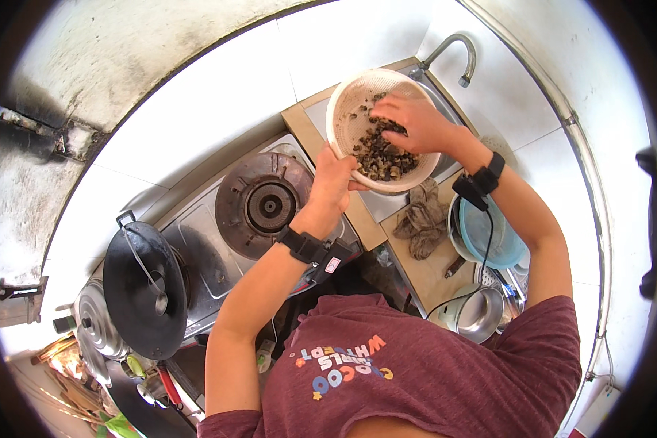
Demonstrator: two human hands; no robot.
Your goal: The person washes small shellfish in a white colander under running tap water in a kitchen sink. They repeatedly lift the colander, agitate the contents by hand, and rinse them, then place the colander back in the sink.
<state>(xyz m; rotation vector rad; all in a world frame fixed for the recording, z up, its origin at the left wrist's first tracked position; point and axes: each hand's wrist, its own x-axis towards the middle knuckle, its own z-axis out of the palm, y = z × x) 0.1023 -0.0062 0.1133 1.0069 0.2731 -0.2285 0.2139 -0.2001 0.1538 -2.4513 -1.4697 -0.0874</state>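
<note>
A white plastic colander (pixel 341 121) is held tilted above the sink, its inside facing me. My left hand (pixel 333 179) grips the near-left rim, thumb on top and fingers underneath. Many small, dark brown and yellowish pieces (pixel 382 162) lie in its lower part, with a few scattered up the mesh wall. My right hand (pixel 419 121) reaches inside from the right. Its curled fingers and thumb are among the pieces; whether any are pinched is hidden. Both wrists wear black straps with small devices.
The sink (pixel 447 160) has a curved metal faucet (pixel 467 55). A gas burner (pixel 268 205) is at left, beside a black wok (pixel 142 295) holding a ladle. A brown rag (pixel 424 222), blue basin (pixel 490 232) and metal pot (pixel 479 313) occupy the right counter. A cable hangs from my right wrist.
</note>
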